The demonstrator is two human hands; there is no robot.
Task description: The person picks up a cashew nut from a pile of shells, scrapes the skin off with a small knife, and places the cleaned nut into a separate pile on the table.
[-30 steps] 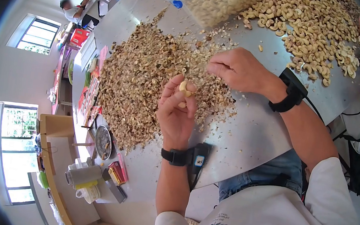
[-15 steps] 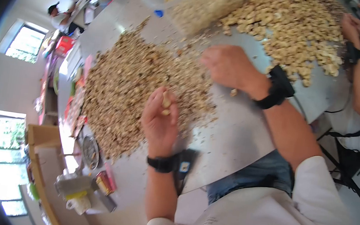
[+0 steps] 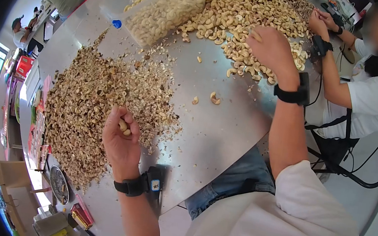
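Now my left hand (image 3: 121,142) curls shut around a few cashews (image 3: 124,128) at the edge of the shell heap (image 3: 84,103). My right hand (image 3: 272,47) lies on the cashew pile (image 3: 234,3); whether it grips anything I cannot tell.

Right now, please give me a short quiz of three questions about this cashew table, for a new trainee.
1. True or false: the left hand holds cashews in a closed grip.
2. The right hand is: A) flat on bare steel; B) over the heap of whole cashews; C) in the lap.
3. What fills the clear container?
Key: 1 true; 2 B; 3 cashews.
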